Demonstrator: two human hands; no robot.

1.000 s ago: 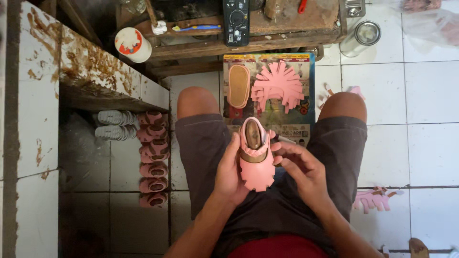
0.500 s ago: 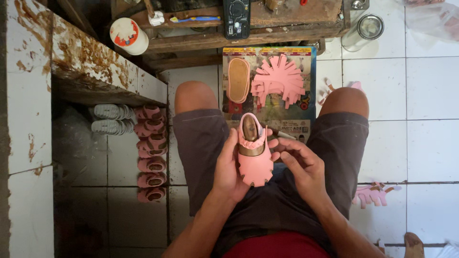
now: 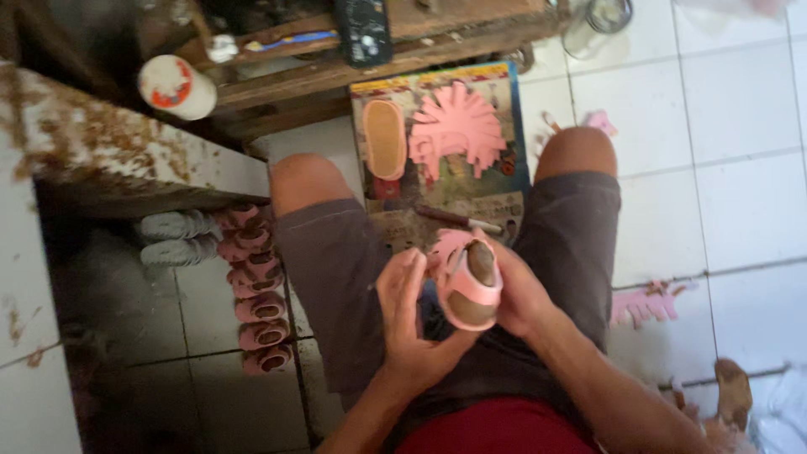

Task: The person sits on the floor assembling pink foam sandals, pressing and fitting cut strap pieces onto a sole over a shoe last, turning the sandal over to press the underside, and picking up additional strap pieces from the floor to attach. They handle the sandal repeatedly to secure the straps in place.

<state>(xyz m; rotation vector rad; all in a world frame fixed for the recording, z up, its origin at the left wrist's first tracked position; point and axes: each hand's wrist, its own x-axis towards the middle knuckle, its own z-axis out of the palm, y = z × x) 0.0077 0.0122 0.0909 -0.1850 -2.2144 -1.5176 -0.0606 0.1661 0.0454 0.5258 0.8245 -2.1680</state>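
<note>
Both hands are up over the lap, and between them sits a small pink shoe [image 3: 465, 290] on a brown last, held just above the dark shorts [image 3: 336, 277] and between the knees. The left hand [image 3: 409, 324] curls in from the left side, fingers [image 3: 406, 271] bent and closed against the shoe's near edge, palm cupping under it. The right hand [image 3: 519, 294] wraps the other side, its fingers tucked behind and below the shoe, thumb lying along the top right edge by the strap; so the shoe is clamped from both flanks, fingers narrow and gripping, with the brown toe end of the last poking out at the bottom between the two palms. The pink strap crosses the middle of the shoe. Past the knees, on the tiled floor, lies a printed board [image 3: 445, 151] carrying a tan insole [image 3: 385, 139] to the left and a fringed pink cut piece [image 3: 456, 126] just beside it; a slim tool [image 3: 458, 220] lies across the board's near end. Off to the person's left, a row of pink shoes [image 3: 256, 290] runs along the floor by two grey lasts [image 3: 175, 238]. Another pink fringed scrap [image 3: 646, 303] rests on the tiles well apart to the right, and a round glue tin [image 3: 176, 87] stands on the wooden bench at top left
</note>
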